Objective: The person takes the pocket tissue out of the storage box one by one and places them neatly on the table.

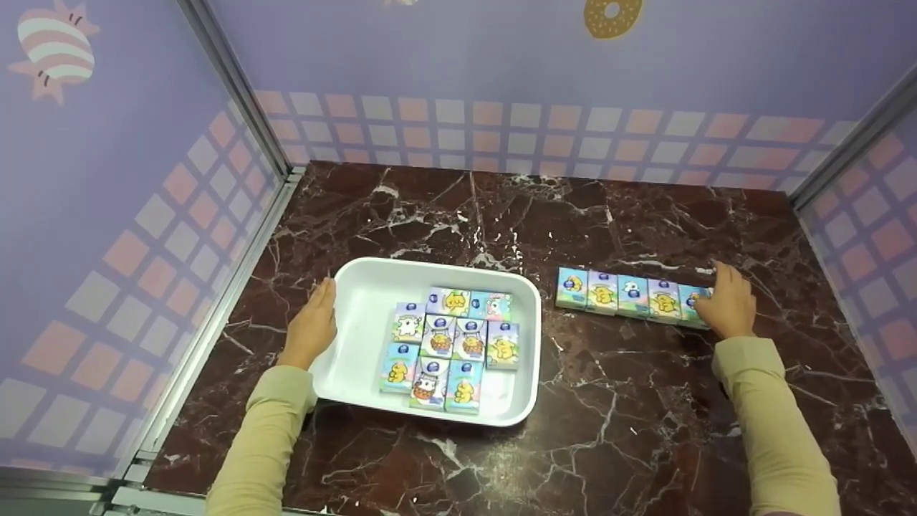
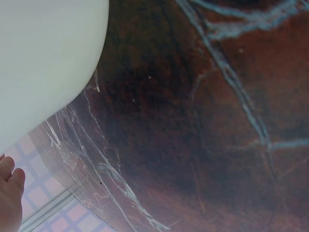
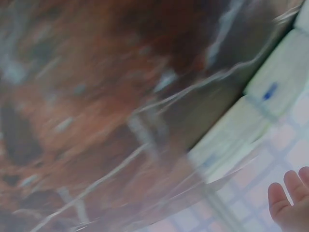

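My left hand [image 1: 313, 326] lies with straight fingers along the left side of a white plastic tray [image 1: 526, 344]. In the left wrist view, the fingers [image 2: 14, 181] show beside the tray's outer wall [image 2: 53, 53]. At the right end of a row of cartoon-printed pocket tissue packs [image 1: 632, 296], my right hand [image 1: 728, 304] has its thumb over the last pack [image 1: 692, 297] and its fingers extended past the end. The right wrist view shows those fingers [image 3: 289, 195] spread, near the sides of the packs [image 3: 229, 133].
Several more tissue packs [image 1: 448, 347] lie in the tray, mostly toward its right half. Tray and row stand on a dark red marbled table [image 1: 609, 401]. Purple patterned panels [image 1: 501, 64] with metal edge rails [image 1: 236, 86] enclose the back and sides.
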A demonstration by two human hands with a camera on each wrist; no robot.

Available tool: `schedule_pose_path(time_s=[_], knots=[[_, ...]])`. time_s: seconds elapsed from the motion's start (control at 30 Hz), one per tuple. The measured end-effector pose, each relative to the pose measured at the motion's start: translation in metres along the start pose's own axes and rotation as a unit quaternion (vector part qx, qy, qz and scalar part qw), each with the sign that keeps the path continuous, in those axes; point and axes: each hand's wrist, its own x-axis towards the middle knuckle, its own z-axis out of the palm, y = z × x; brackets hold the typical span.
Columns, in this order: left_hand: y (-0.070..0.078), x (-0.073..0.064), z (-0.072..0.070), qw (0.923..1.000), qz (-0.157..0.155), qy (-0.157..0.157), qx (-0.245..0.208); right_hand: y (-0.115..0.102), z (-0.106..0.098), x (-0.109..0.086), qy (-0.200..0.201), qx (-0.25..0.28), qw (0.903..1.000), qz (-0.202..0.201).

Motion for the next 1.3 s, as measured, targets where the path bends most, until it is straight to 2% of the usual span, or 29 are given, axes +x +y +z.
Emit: schedule_pose_path(time_s=[0.23,0.47,0.6,0.8,1.03,1.3], knots=[[0.001,-0.001,-0.001,1.0,0.002,-0.001,-0.006,-0.027,0.006,0.004,0.017,0.047,0.9981,-0.035],[-0.001,0.0,0.001,0.9999,0.004,0.013,-0.003,-0.057,0.01,0.004,-0.016,0.116,0.9921,-0.046],[-0.001,0.0,0.003,0.9999,0.006,0.016,-0.005,-0.081,0.011,-0.001,-0.047,0.14,0.9859,-0.079],[-0.001,0.0,0.003,0.9999,0.005,0.011,-0.003,-0.112,0.013,-0.01,-0.06,0.139,0.979,-0.137],[-0.001,0.0,0.002,1.0,0.002,0.009,-0.002,-0.138,0.015,-0.022,-0.089,0.147,0.9697,-0.173],[0.0,-0.001,0.001,0.9996,0.01,0.026,-0.004,-0.167,0.015,-0.036,-0.123,0.163,0.9565,-0.208]])
